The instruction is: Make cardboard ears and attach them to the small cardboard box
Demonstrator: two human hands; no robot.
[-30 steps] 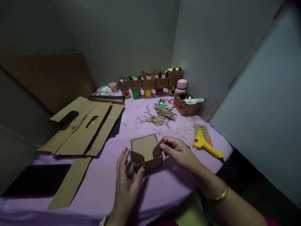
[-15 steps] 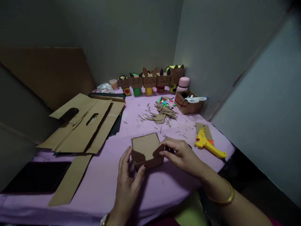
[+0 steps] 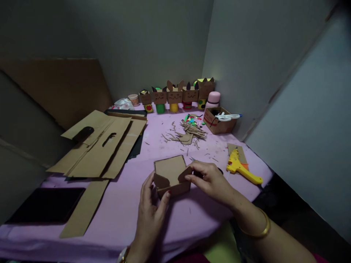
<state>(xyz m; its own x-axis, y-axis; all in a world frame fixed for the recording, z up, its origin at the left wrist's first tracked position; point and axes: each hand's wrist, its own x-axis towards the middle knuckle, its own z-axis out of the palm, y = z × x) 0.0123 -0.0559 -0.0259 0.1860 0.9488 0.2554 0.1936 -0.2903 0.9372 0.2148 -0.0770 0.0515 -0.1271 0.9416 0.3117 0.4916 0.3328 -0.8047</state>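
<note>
I have the small cardboard box (image 3: pixel 171 170) on the purple cloth (image 3: pixel 115 215), right between the two hands, its open top facing up. The left hand (image 3: pixel 151 209) holds it by the near left corner: the fingers lie along the left side, the thumb is apart from them against the front wall, and the corner sits in between. Just above that thumb I see the left flap (image 3: pixel 161 181), rounded and standing up at the front. The right hand (image 3: pixel 208 179) has thumb and forefinger clamped on the right flap (image 3: pixel 184 176), which pokes out to the left of the fingertips, at the box's near right corner. Its other fingers are curled, and I cannot tell whether they touch anything. Behind that hand I make out scissors (image 3: pixel 192 159), mostly hidden; further right is the yellow glue gun (image 3: pixel 241 168), well apart from the box
</note>
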